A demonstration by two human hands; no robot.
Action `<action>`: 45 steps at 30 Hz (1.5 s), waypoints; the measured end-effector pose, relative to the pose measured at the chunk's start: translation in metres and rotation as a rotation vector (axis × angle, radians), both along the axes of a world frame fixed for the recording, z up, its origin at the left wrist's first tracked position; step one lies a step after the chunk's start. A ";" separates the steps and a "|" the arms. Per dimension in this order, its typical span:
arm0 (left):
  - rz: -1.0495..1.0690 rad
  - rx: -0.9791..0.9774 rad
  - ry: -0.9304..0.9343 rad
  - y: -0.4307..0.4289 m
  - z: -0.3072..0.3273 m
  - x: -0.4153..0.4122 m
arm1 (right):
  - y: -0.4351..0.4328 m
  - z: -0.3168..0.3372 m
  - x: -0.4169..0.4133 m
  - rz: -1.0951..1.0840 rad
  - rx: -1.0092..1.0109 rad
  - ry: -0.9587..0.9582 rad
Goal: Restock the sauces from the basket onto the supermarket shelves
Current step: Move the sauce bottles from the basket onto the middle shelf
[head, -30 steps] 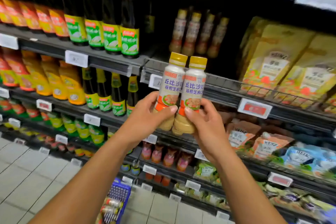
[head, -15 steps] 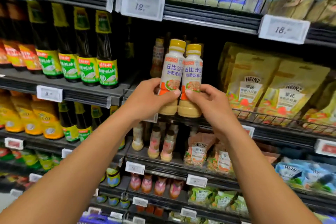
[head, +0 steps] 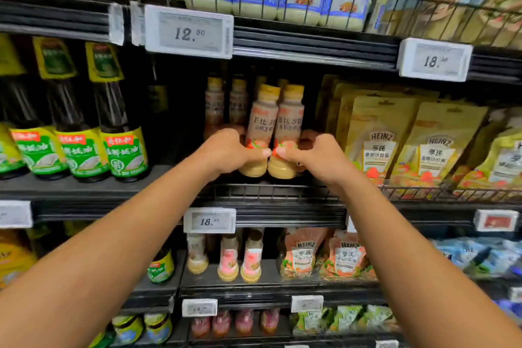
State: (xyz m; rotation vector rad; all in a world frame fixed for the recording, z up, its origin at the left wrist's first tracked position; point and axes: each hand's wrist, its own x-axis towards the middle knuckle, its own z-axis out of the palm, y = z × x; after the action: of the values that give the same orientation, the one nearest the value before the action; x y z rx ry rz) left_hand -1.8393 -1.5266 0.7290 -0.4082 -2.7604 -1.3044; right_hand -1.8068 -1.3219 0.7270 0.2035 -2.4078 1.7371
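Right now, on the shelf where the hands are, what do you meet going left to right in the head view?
Green-labelled dark bottles → left hand → left dressing bottle → right dressing bottle → right hand → yellow Heinz pouches.

A single wide-angle head view faces the supermarket shelves squarely and from close by. The left forearm and right forearm reach in from the bottom corners. The frame edges are blurred.

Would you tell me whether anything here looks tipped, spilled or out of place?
Nothing stands out. The left hand and right hand each hold a sauce bottle upright at the shelf; no spills show.
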 end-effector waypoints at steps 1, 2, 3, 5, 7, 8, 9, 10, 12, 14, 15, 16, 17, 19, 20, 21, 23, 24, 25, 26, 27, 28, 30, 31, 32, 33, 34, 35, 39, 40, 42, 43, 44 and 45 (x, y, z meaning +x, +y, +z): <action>0.029 -0.067 -0.020 0.002 -0.001 -0.004 | 0.002 -0.001 -0.004 -0.007 0.039 -0.024; 0.056 -0.123 -0.048 0.005 -0.001 -0.008 | 0.004 -0.003 -0.008 -0.015 0.077 -0.052; 0.077 -0.158 -0.081 0.007 -0.003 -0.012 | 0.005 -0.004 -0.010 -0.023 0.111 -0.078; 0.080 -0.174 -0.155 0.013 -0.007 -0.020 | 0.008 -0.006 -0.015 -0.037 0.156 -0.118; 0.053 -0.140 -0.222 0.017 -0.012 -0.026 | 0.012 -0.008 -0.021 -0.056 0.169 -0.155; 0.040 -0.109 -0.243 0.019 -0.013 -0.029 | 0.014 -0.009 -0.023 -0.068 0.176 -0.172; 0.030 -0.074 -0.251 0.020 -0.014 -0.030 | 0.016 -0.009 -0.024 -0.078 0.182 -0.186; 0.021 -0.040 -0.254 0.022 -0.015 -0.030 | 0.017 -0.010 -0.025 -0.084 0.181 -0.192; -0.005 0.006 -0.259 0.024 -0.016 -0.031 | 0.017 -0.011 -0.026 -0.087 0.160 -0.188; -0.018 -0.026 -0.267 0.024 -0.016 -0.031 | 0.017 -0.011 -0.026 -0.099 0.151 -0.194; -0.002 -0.106 -0.259 0.022 -0.015 -0.030 | 0.016 -0.011 -0.024 -0.116 0.175 -0.203; 0.026 -0.237 -0.236 0.019 -0.012 -0.027 | 0.016 -0.011 -0.023 -0.139 0.227 -0.213; 0.054 -0.376 -0.203 0.016 -0.010 -0.024 | 0.016 -0.010 -0.021 -0.163 0.301 -0.225; 0.055 -0.525 -0.132 0.012 -0.006 -0.020 | 0.014 -0.008 -0.018 -0.196 0.431 -0.248; 0.038 -0.550 -0.110 0.012 -0.004 -0.018 | 0.013 -0.008 -0.017 -0.204 0.466 -0.254; 0.032 -0.585 -0.098 0.012 -0.003 -0.016 | 0.010 -0.008 -0.017 -0.211 0.489 -0.257; 0.045 -0.674 -0.075 0.017 0.001 -0.013 | 0.006 -0.007 -0.019 -0.230 0.532 -0.261; 0.044 -0.711 -0.071 0.020 0.004 -0.013 | 0.004 -0.007 -0.021 -0.240 0.541 -0.268; 0.051 -0.736 -0.083 0.024 0.006 -0.014 | 0.002 -0.005 -0.024 -0.247 0.543 -0.283; 0.076 -0.750 -0.095 0.028 0.007 -0.018 | 0.001 -0.005 -0.026 -0.252 0.546 -0.304; 0.105 -0.748 -0.092 0.033 0.006 -0.024 | 0.000 -0.004 -0.030 -0.253 0.566 -0.325; 0.132 -0.733 -0.062 0.038 0.005 -0.030 | -0.001 -0.003 -0.034 -0.259 0.597 -0.345; 0.226 -0.628 -0.009 0.046 0.002 -0.040 | -0.003 0.001 -0.041 -0.290 0.660 -0.350; 0.276 -0.538 0.002 0.049 0.001 -0.043 | -0.004 0.003 -0.045 -0.310 0.688 -0.334; 0.304 -0.458 0.018 0.051 0.000 -0.047 | -0.005 0.004 -0.050 -0.325 0.713 -0.311; 0.316 -0.405 0.028 0.053 -0.001 -0.050 | -0.005 0.004 -0.055 -0.331 0.716 -0.284; 0.314 -0.377 0.038 0.054 -0.002 -0.052 | -0.006 0.004 -0.060 -0.321 0.692 -0.262; 0.288 -0.389 0.050 0.055 -0.003 -0.055 | -0.007 0.004 -0.065 -0.300 0.651 -0.233; 0.230 -0.551 0.083 0.060 -0.003 -0.066 | -0.007 0.001 -0.084 -0.228 0.589 -0.153; 0.235 -0.586 0.082 0.062 -0.003 -0.068 | -0.007 0.000 -0.088 -0.212 0.589 -0.141; 0.249 -0.657 0.059 0.066 0.000 -0.070 | -0.006 0.001 -0.096 -0.178 0.606 -0.118; 0.249 -0.685 0.051 0.068 -0.001 -0.072 | -0.006 0.002 -0.099 -0.170 0.615 -0.111; 0.246 -0.707 0.053 0.070 -0.002 -0.076 | -0.006 0.002 -0.103 -0.170 0.619 -0.110; 0.249 -0.719 0.057 0.071 -0.002 -0.078 | -0.007 0.002 -0.105 -0.176 0.620 -0.113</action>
State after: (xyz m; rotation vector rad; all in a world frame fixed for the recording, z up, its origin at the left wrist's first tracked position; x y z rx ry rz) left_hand -1.9170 -1.4558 0.7266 -0.1112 -3.0156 -0.2152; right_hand -1.9119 -1.3289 0.7292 -0.0371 -2.8733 0.9129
